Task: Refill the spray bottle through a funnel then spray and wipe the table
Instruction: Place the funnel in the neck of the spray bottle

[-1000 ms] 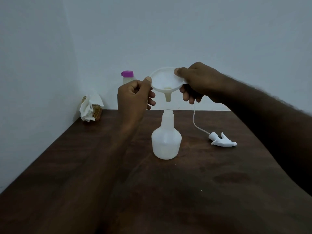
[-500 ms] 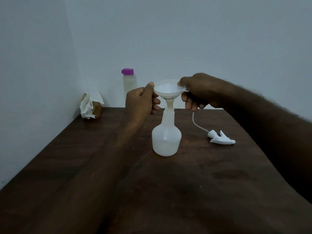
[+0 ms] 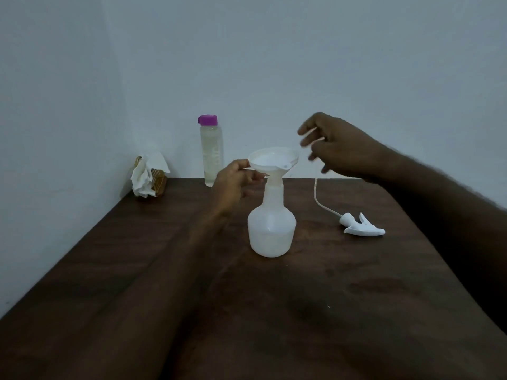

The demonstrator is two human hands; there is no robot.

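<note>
A white spray bottle (image 3: 272, 229) without its head stands on the dark wooden table (image 3: 343, 297). A white funnel (image 3: 273, 160) sits upright in its neck. My left hand (image 3: 233, 182) pinches the funnel's left rim. My right hand (image 3: 334, 149) hovers blurred above and to the right of the funnel, fingers apart, holding nothing. The white spray head (image 3: 362, 228) with its thin tube lies on the table to the right of the bottle. A clear water bottle (image 3: 210, 152) with a purple cap stands at the back by the wall.
A crumpled white tissue (image 3: 146, 174) in a small woven holder sits in the back left corner. Walls close the table at the back and left.
The funnel came down from above the bottle into its neck. My right hand has let go of the rim and lifted up to the right. My left hand still holds the rim.
</note>
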